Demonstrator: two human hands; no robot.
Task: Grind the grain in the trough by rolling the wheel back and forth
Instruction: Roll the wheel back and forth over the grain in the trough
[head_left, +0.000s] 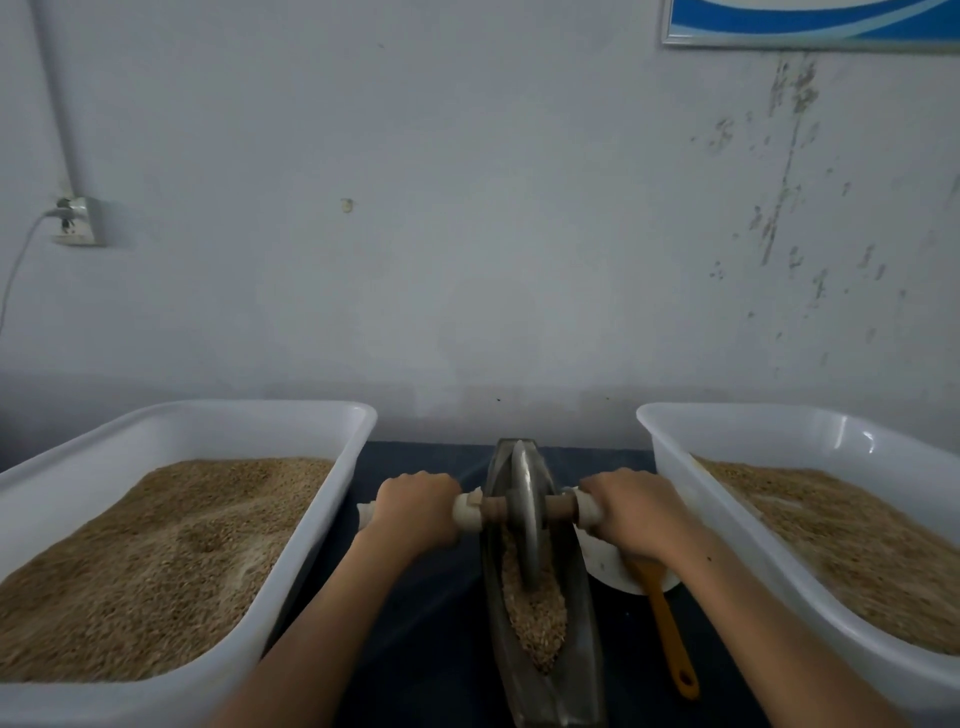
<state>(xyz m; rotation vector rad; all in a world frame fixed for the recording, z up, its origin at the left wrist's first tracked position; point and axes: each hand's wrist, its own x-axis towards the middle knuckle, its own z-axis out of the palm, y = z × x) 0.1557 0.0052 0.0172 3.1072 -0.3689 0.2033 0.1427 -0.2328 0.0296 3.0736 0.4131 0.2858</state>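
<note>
Trough (550, 696) between two grain tubs (311, 519).

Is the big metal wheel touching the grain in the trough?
Touching. The head view shows the wheel with its lower edge sunk into the grain piled in the trough.

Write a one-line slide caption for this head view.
Both hands, left and right, grip the wheel axle over grain in the trough.

Two bare forearms, left hand (415, 506), right hand (636, 512), sleeveless
</note>
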